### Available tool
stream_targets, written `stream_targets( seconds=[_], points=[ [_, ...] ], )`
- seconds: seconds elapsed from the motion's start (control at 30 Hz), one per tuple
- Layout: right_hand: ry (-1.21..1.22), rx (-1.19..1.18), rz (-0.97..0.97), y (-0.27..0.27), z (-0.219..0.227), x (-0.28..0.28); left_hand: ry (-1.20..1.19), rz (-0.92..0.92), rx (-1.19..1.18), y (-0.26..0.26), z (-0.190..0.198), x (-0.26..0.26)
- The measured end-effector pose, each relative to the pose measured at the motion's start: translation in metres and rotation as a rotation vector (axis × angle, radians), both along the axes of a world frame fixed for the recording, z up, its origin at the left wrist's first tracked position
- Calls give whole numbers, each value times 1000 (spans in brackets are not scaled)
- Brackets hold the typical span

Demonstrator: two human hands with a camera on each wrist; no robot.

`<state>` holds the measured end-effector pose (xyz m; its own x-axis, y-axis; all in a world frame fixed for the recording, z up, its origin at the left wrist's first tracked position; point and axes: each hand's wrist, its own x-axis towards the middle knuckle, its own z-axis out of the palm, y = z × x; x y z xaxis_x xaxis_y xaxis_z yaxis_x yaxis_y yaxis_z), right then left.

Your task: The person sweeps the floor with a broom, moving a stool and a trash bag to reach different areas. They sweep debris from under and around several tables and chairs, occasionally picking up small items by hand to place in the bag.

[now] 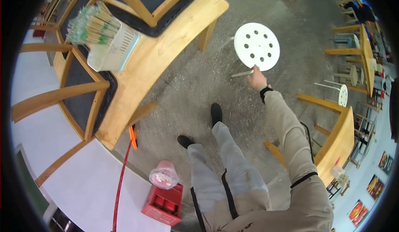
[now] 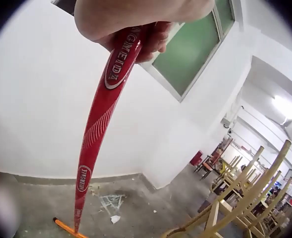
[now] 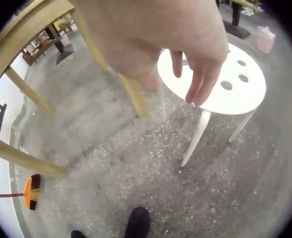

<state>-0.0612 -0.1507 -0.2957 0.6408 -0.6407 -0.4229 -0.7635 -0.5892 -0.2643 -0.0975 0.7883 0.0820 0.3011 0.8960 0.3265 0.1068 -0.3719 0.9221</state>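
Observation:
My left hand [image 2: 146, 42] grips the red broom handle [image 2: 99, 121] near its top in the left wrist view; it is outside the head view. The handle slants down to an orange broom head [image 1: 133, 137] beside the wooden table leg. A white round stool [image 1: 257, 45] with holes in its seat stands on the floor ahead. At its near rim is my right hand [image 1: 258, 80], arm stretched out. From the right wrist, the loosely bent fingers [image 3: 203, 82] overlap the stool's seat, thumb apart from them.
A long wooden table [image 1: 166, 53] at the left bears upturned chairs and a basket of wrapped chopsticks [image 1: 112, 51]. Another wooden table [image 1: 338, 138] stands to the right. A red crate [image 1: 164, 205] and a pink lined bin [image 1: 164, 174] sit near my feet. White bits litter the floor.

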Motion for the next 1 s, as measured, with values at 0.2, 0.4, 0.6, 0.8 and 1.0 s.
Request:
stream_targets(
  seconds=[0.2,0.4,0.6,0.8,1.0],
  points=[
    [93,18,85,-38,-41,32,-34,153,-67,22,-4,-27],
    [154,-105,227,-57,-84,48,70,86,-132,-61,13,3],
    [202,-164,276,-63,-93,60,29,-22,-145,-58,17,11],
    [118,-164,421,-3,-80,48,30,-27,-138,-70,10,-6],
    [-82,70,311,130,-87,72,-18,-18,-152,-93,7,5]
  ],
)
